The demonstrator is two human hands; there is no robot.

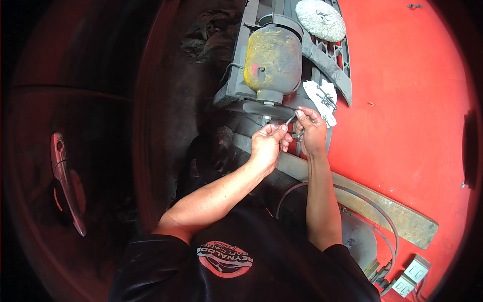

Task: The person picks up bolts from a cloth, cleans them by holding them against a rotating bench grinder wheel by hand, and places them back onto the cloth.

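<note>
A thin metal rod (pixel 290 120) spans the small gap between my hands, just below the grinding wheel of a worn yellow-grey bench grinder (pixel 274 63). My left hand (pixel 268 147) is closed, pinching the rod's lower end between thumb and fingers. Its upper end is at the thumb and fingers of my right hand (pixel 313 132), which is closed too. The rod's exact kind is too small to make out. Close to my right hand, a white cloth (pixel 329 119) bears several small dark metal pieces (pixel 326 95).
A white fluffy buffing pad (pixel 322 20) lies beyond the grinder. Down the right side are a wooden board (pixel 392 209), a looping hose (pixel 392 226) and an outlet box (pixel 410 277) against a red surface (pixel 397 110). A dark car door with a handle (pixel 68 186) stands at left.
</note>
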